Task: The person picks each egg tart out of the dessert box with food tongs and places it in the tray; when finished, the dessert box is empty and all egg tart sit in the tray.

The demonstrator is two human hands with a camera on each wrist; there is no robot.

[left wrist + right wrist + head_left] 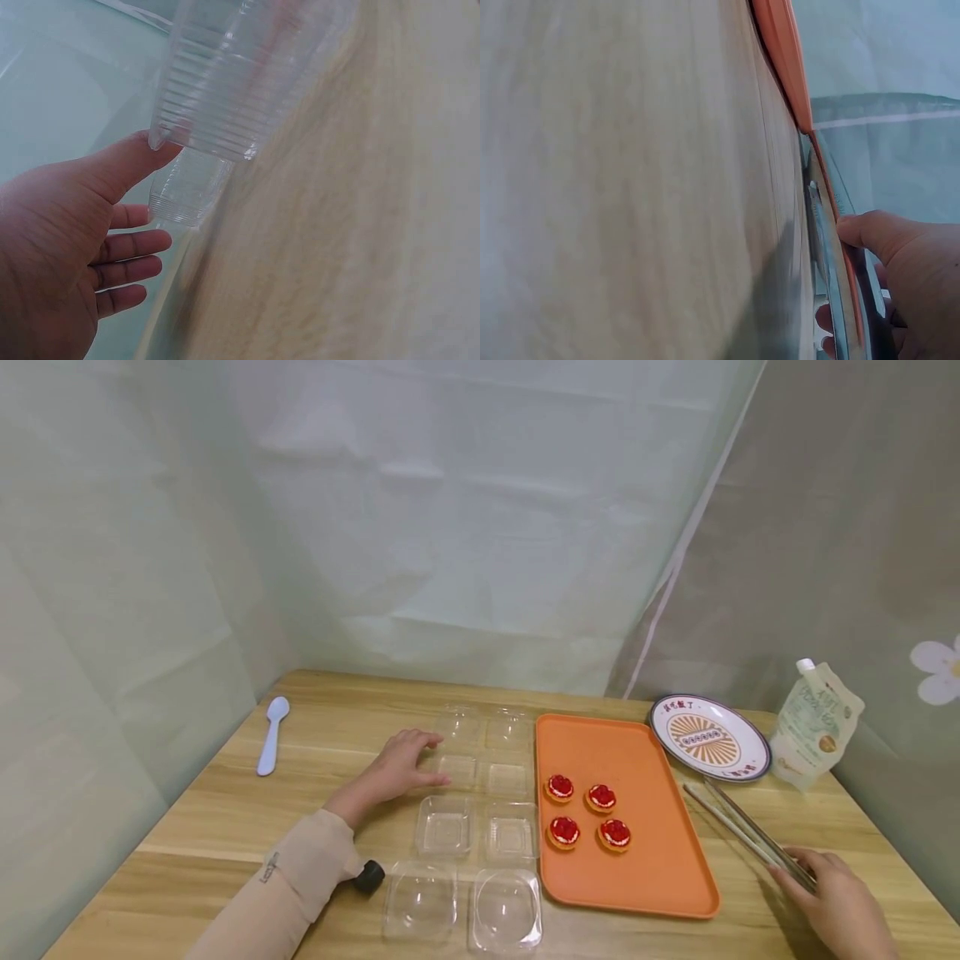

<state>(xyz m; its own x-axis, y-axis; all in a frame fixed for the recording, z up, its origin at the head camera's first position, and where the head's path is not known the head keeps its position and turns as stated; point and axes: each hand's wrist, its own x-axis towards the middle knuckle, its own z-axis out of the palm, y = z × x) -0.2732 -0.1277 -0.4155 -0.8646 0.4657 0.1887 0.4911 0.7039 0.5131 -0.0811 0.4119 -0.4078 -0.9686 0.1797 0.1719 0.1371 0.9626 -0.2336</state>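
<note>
On the table's right side, my right hand [843, 897] grips metal tongs [750, 831], whose tips spread apart and point toward the plate. The right wrist view shows the thumb pressed along one arm of the tongs [826, 255]. My left hand [401, 766] is spread beside the clear plastic boxes [444, 827], its fingertips near the back ones. In the left wrist view the thumb is by the edge of a clear box [202, 112]; whether it touches cannot be seen surely. Several small red-topped tarts [564, 832] sit on the orange tray [637, 893].
A white patterned plate [738, 739] leans over the tray's back right corner. Behind it stands a capped pouch [817, 727]. A pale blue spoon [270, 739] lies at the far left. Pale curtains [480, 527] hang behind the table [210, 827].
</note>
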